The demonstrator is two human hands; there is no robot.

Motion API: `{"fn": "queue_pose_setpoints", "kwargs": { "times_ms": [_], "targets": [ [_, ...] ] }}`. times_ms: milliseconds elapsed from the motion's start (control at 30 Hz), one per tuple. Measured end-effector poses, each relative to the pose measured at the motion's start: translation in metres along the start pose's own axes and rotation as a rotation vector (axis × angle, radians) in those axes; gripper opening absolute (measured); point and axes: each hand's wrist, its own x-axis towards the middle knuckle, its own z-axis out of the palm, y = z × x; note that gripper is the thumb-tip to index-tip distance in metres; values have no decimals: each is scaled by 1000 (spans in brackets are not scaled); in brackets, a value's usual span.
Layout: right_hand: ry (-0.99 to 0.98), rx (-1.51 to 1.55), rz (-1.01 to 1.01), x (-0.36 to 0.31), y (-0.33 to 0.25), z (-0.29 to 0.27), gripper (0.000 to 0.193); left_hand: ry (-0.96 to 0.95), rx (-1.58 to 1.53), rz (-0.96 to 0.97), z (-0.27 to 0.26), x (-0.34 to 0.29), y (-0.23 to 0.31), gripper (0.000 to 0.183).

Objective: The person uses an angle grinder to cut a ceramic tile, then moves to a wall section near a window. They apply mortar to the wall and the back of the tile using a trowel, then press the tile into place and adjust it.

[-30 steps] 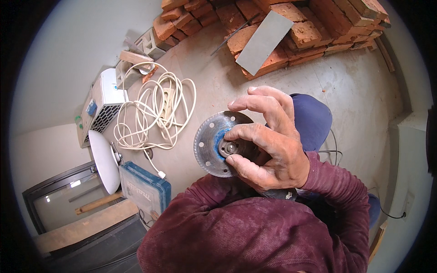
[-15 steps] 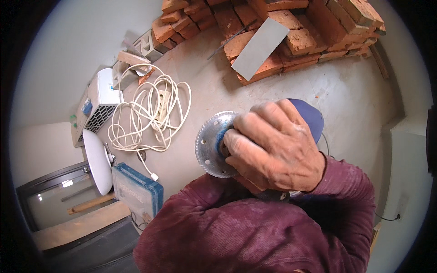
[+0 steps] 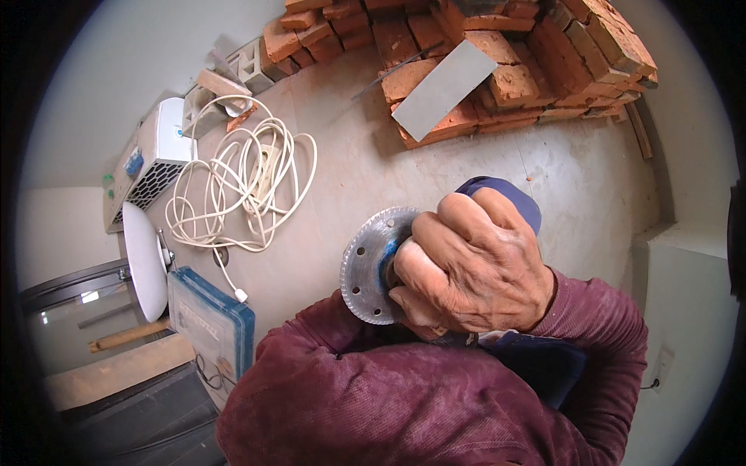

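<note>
My right hand (image 3: 478, 268) is closed, its fingers curled around the hub of a round metal cutting disc (image 3: 364, 268). The disc has a notched rim, a ring of small holes and blue colouring near its centre. It stands tilted, its flat face showing to the left of my fingers. Whatever the disc is mounted on is hidden beneath the hand. My left sleeve (image 3: 311, 330) runs in under the disc; only a sliver of skin, perhaps my left hand (image 3: 427, 332), shows below the right one, fingers hidden. A dark blue rounded shape (image 3: 509, 200) lies behind the right hand.
A coiled white extension cord (image 3: 264, 179) lies on the floor at left, near a white box-shaped appliance (image 3: 159, 151) and a blue-edged case (image 3: 210, 322). Stacked red bricks (image 3: 513, 81) stand at the back with a grey tile (image 3: 444, 89) resting on them.
The disc has turned and shifted slightly right and down, its holes now in different places. My right hand stays closed at its hub, lower in view. The surroundings at left shift left as the view moves.
</note>
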Motion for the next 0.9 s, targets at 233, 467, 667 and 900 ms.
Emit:
{"fn": "queue_pose_setpoints", "kwargs": {
  "times_ms": [233, 467, 667, 900],
  "targets": [
    [20, -102, 13, -2, 15, -11, 26, 37, 19, -8, -4, -19, 8, 89],
    [74, 11, -114, -21, 37, -9, 31, 61, 19, 5, -9, -30, 9, 89],
    [29, 165, -81, -26, 45, -2, 41, 113, 26, 27, -11, -45, 4, 87],
    [111, 233, -127, -25, 47, 8, 43, 107, -45, -16, -20, -50, 9, 84]
  ]
}}
